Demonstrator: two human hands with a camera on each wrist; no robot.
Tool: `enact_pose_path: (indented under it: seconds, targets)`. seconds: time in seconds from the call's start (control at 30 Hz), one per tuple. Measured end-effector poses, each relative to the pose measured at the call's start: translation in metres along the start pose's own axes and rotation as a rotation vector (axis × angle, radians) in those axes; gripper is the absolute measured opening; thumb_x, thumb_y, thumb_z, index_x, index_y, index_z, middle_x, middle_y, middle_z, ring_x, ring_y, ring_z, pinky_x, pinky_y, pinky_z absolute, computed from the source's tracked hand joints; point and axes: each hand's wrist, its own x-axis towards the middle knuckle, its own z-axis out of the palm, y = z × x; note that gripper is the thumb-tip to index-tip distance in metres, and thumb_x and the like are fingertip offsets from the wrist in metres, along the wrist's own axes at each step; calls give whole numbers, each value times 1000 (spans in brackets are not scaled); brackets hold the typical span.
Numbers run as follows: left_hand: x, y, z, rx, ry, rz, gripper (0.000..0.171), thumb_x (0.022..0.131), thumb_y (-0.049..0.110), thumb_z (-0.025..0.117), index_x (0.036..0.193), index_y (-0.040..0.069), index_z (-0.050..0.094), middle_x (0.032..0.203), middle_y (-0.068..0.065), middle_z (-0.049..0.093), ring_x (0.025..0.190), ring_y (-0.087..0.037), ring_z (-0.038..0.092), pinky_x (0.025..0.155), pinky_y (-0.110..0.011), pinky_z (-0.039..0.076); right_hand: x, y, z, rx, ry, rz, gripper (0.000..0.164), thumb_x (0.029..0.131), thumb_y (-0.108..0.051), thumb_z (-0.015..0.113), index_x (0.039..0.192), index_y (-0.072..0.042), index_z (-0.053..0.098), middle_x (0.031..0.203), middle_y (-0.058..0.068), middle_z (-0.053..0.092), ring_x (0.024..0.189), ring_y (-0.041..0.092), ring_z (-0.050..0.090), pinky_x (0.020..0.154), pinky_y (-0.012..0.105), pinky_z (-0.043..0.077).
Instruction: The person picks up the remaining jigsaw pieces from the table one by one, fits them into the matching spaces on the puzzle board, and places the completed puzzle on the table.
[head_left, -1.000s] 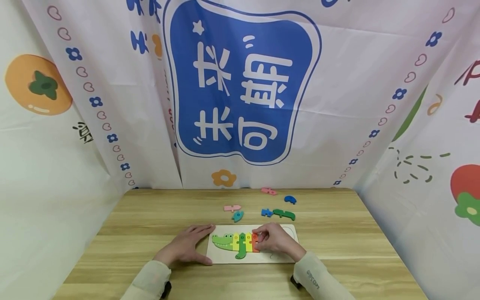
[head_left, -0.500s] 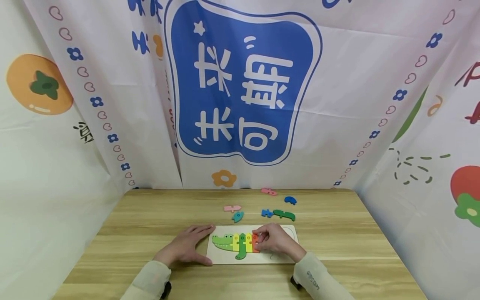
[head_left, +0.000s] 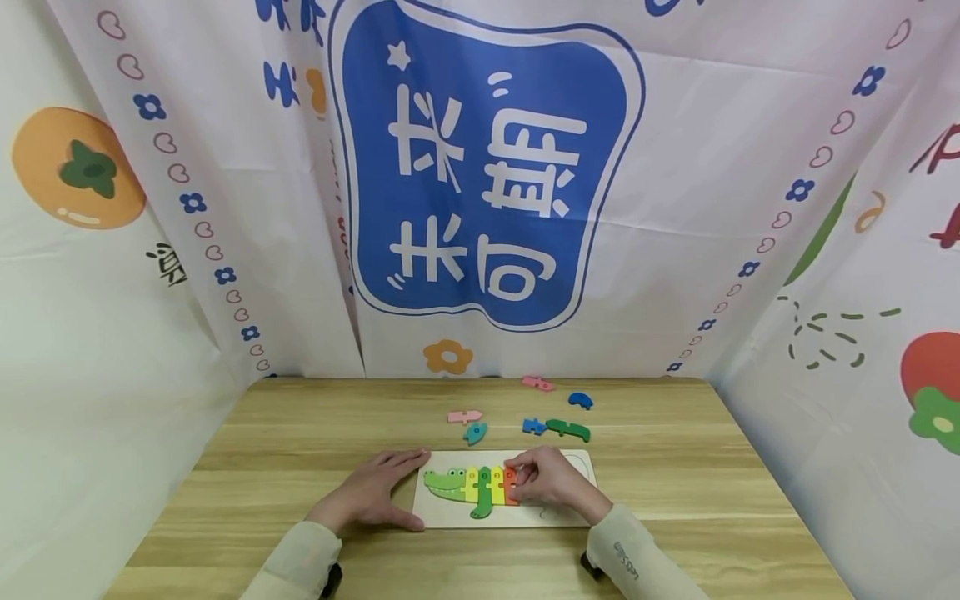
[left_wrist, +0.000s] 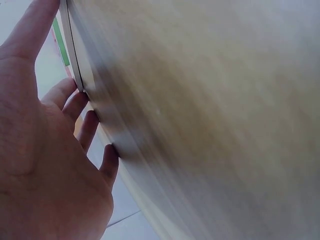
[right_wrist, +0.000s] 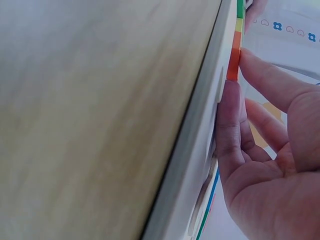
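Note:
A pale wooden puzzle board lies on the table, bearing a crocodile's green head piece and, beside it, a yellow, a green and another yellow body piece. At the right end of this row sits an orange puzzle piece. My right hand pinches that piece, its thumb and a finger right at the edges in the right wrist view, and covers part of the board's right half. My left hand rests at the board's left edge, thumb and fingers spread; in the left wrist view the fingertips touch the edge and tabletop.
Behind the board lie loose puzzle pieces: two pink ones, the nearer pink piece above a teal piece, a blue piece against a dark green piece, and a curved blue piece. A printed cloth hangs behind the table.

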Motion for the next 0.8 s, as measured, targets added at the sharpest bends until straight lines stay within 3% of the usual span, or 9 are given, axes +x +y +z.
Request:
enact_pose_path:
  seconds: [0.8]
  targets:
    - [0,1,0,5,-5,-9,110,74,71,80,162,21,37,166,-6,38,150,-42,34,117,-69,30,0,0,-1,9,-5,4,50,83,-12,88,129,-3,72,81,-3,69,74,14,62,66,25,53]
